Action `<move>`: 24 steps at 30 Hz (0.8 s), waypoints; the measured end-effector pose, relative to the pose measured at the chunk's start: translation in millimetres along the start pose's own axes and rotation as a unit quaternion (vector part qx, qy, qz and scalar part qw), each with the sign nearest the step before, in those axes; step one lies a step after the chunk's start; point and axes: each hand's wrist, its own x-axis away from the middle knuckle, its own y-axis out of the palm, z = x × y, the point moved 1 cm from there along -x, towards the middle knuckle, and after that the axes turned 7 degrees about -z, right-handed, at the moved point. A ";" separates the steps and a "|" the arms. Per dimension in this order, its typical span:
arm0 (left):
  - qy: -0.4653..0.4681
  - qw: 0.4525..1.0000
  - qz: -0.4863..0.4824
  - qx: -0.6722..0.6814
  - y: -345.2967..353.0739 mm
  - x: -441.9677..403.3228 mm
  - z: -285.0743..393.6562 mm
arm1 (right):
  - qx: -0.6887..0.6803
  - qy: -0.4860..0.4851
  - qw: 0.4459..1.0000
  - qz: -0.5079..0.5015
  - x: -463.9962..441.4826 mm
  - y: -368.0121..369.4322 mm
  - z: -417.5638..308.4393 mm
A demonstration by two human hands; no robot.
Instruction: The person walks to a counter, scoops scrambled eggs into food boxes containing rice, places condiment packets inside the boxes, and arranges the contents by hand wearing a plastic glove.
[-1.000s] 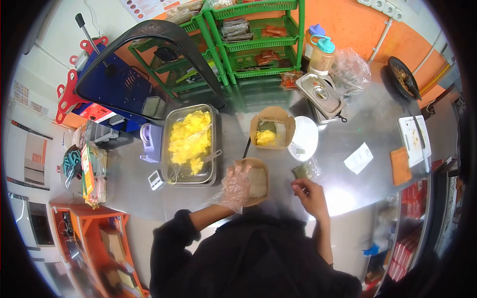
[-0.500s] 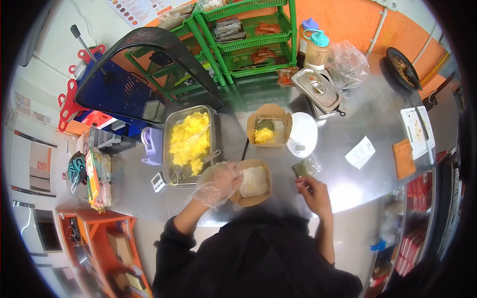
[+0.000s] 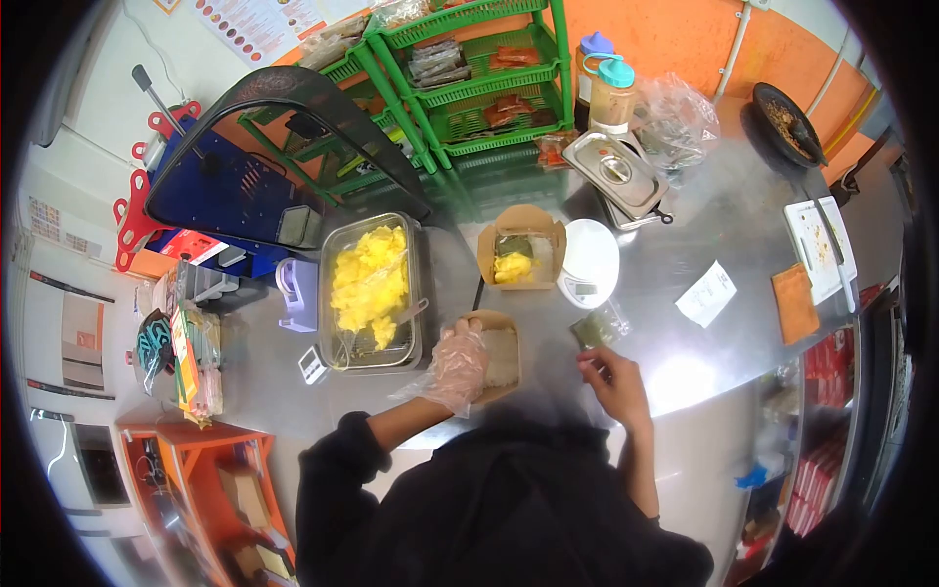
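Observation:
My left hand [image 3: 459, 360], in a clear plastic glove, is over the left side of the near cardboard box [image 3: 505, 321]. White rice [image 3: 503, 357] shows beside it. Its fingers are curled downward and the tips are hidden, so I cannot make out what they hold. My bare right hand [image 3: 614, 386] has thumb and forefinger closed at the near edge of a small clear packet with green contents [image 3: 590, 331], which lies on the counter. Behind, a second cardboard box [image 3: 497, 230] holds yellow scrambled egg [image 3: 514, 266] and a dark green piece.
A metal tray [image 3: 423, 293] of egg with a utensil stands left of the boxes. A white scale [image 3: 591, 256], lidded metal container [image 3: 616, 174], receipt [image 3: 706, 293], orange cloth [image 3: 793, 301] and cutting board [image 3: 817, 245] lie rightward. Green racks [image 3: 499, 142] and a blue machine [image 3: 230, 191] stand behind.
My left hand has moved slightly right and covers more of the rice in the near box. My right hand remains by the packet. The whole view has shifted slightly.

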 end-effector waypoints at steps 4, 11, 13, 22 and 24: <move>-0.018 0.998 0.001 0.053 -12.8 4.3 3.5 | -0.004 0.009 1.000 -0.004 1.2 0.7 0.2; 0.034 0.998 -0.026 0.038 -31.4 7.1 0.1 | 0.014 0.015 1.000 0.007 4.2 -5.6 -3.6; 0.067 0.997 -0.035 0.025 -32.0 8.4 -1.0 | 0.012 0.021 1.000 0.005 3.8 -5.3 -3.8; 0.183 0.983 -0.017 -0.019 -0.9 1.1 -9.0 | 0.014 0.015 1.000 0.008 4.9 -4.1 -0.2; 0.154 0.986 -0.028 -0.050 -6.7 0.8 -4.4 | 0.010 0.019 1.000 0.008 4.2 -3.8 -1.6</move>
